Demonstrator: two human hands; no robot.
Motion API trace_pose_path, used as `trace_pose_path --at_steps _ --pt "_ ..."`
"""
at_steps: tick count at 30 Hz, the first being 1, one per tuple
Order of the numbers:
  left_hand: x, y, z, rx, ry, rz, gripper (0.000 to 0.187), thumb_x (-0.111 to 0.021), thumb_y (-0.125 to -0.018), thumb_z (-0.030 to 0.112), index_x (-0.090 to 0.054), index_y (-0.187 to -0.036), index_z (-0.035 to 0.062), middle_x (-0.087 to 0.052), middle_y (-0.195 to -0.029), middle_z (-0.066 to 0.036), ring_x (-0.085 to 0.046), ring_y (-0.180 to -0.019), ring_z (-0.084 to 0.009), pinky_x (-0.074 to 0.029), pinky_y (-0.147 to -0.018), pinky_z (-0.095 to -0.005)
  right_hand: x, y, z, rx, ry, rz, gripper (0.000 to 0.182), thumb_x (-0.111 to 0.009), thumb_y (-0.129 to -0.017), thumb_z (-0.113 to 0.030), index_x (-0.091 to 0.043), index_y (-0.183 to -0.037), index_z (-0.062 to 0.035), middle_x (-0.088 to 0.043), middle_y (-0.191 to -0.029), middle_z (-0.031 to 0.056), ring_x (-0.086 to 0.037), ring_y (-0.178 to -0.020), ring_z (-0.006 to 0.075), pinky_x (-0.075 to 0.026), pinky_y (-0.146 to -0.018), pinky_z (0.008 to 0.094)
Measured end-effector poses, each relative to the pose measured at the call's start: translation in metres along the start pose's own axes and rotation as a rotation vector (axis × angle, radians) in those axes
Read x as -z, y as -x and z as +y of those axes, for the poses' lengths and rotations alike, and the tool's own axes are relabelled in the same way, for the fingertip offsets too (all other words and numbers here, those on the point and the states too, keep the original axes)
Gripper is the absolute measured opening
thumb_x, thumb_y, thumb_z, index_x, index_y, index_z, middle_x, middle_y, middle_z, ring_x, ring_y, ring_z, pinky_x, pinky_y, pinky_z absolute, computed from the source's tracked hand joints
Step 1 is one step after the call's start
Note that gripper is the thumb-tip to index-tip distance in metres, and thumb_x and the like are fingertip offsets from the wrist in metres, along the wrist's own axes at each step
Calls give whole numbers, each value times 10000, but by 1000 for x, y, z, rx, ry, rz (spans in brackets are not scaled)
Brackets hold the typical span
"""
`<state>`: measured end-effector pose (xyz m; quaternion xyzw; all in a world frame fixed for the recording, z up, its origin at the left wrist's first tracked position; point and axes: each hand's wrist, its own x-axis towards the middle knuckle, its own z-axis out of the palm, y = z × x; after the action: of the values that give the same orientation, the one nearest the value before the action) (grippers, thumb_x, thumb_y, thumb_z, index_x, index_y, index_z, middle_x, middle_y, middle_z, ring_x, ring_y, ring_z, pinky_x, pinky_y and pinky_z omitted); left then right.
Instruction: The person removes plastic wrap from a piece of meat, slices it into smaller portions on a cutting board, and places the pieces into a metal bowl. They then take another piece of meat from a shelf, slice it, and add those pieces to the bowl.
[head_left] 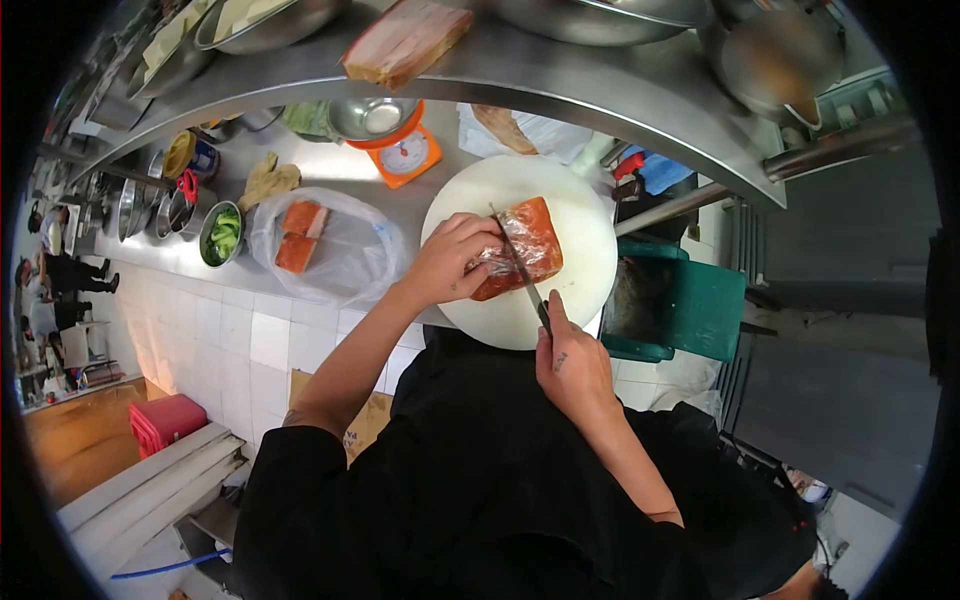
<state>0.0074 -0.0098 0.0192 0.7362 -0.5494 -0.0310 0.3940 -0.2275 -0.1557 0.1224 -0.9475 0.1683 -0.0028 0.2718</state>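
Note:
A reddish-brown slab of meat, shiny on top as if partly covered in cling film, lies on a round white cutting board. My left hand presses on its left part with the fingers bent over it. In my right hand is a kitchen knife, gripped by its dark handle. Its blade runs across the middle of the slab, close to my left fingertips. Left of the board, two smaller pieces of similar meat lie on a clear plastic bag.
An orange kitchen scale carries a metal bowl behind the bag. Green vegetables fill a bowl at the left. Overhead, a steel shelf holds another meat slab and bowls. A green bin stands right of the board.

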Motion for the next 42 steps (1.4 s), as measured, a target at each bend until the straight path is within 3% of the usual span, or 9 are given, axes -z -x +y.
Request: trace_pose_path --at_steps 3,16,21,27,29,30,34,42 --pt "0 -2 -1 48 42 -14 422 -845 -824 75 -728 -1228 54 -682 -1357 -96 -604 -1271 -362 -511 -1098 -469 0 0 -1 12 -10 8 576 -659 -1025 -97 -507 -1536 121 -731 -848 276 -738 -704 455 -603 -670 552" --pt "-1 -1 -4 34 56 -2 438 -818 -821 57 -723 -1248 52 -675 -1390 -74 -590 -1289 -351 -508 -1100 -460 0 0 -1 49 -31 41 566 -669 -1013 -75 -511 -1518 125 -725 -819 281 -730 -682 462 -596 -647 555" --pt "-17 5 -3 16 0 63 362 -864 -793 137 -708 -1118 103 -647 -1358 -82 -561 -1285 -389 -473 -1124 -501 17 -8 -16 -17 26 -43 529 -653 -1027 -102 -528 -1488 126 -729 -795 288 -739 -689 461 -598 -652 558" --pt "-37 13 -19 -33 -34 136 381 -874 -746 181 -700 -1081 131 -641 -1343 -78 -566 -1276 -387 -469 -1127 -510 26 -67 -34 -104 111 -167 310 -645 -1028 -133 -618 -1264 66 -743 -822 304 -759 -769 489 -608 -743 591" --pt "-36 12 -20 -27 -31 141 379 -870 -732 191 -708 -1070 140 -646 -1346 -65 -572 -1285 -374 -489 -1111 -500 9 -88 -25 -16 155 -54 255 -642 -1034 -166 -652 -1196 30 -734 -820 294 -729 -794 509 -582 -791 618" --pt "-34 12 -21 -25 -40 143 377 -866 -718 200 -716 -1060 149 -652 -1349 -52 -579 -1293 -360 -509 -1096 -491 20 -90 -32 -45 147 -103 231 -640 -1035 -177 -657 -1141 27 -733 -834 289 -725 -835 516 -575 -809 610" --pt "-38 13 -19 -1 -18 158 382 -879 -724 194 -712 -1063 140 -640 -1340 -69 -571 -1275 -381 -481 -1117 -505 54 -58 -41 -165 171 -269 227 -648 -1022 -161 -645 -1145 30 -742 -850 310 -743 -843 511 -580 -810 626" --pt "-35 13 -17 -9 -26 138 368 -882 -716 193 -735 -1051 153 -649 -1319 -55 -576 -1270 -367 -506 -1087 -486 7 -88 -19 -148 180 -206 262 -623 -1058 -201 -646 -1194 22 -758 -900 311 -753 -877 525 -593 -828 624"
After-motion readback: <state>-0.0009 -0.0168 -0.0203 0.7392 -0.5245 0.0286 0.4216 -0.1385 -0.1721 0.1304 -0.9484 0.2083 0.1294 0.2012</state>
